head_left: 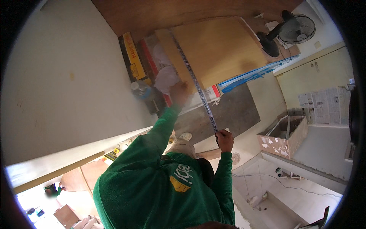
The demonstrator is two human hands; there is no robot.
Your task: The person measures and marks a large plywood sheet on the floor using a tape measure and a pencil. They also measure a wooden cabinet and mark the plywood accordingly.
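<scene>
A long ruler-like strip (194,79), dark with pale marks, lies slanting across a tan board (225,49) and sticks out past its near edge. My right hand (225,140) is closed around the strip's near end. Smeared by motion, my left hand (180,93) is beside the board's near left corner, close to a crumpled whitish plastic or cloth piece (166,79); its fingers cannot be made out. A clear bottle with a blue cap (140,89) is just left of that hand.
A yellow and black box (133,57) lies along the left wall. Blue strips (244,79) hang from the board's right side. A black fan (270,40) occupies the far right. An open-topped box (284,135) and newspaper sheets (322,104) are at the right. Another person (52,189) appears lower left.
</scene>
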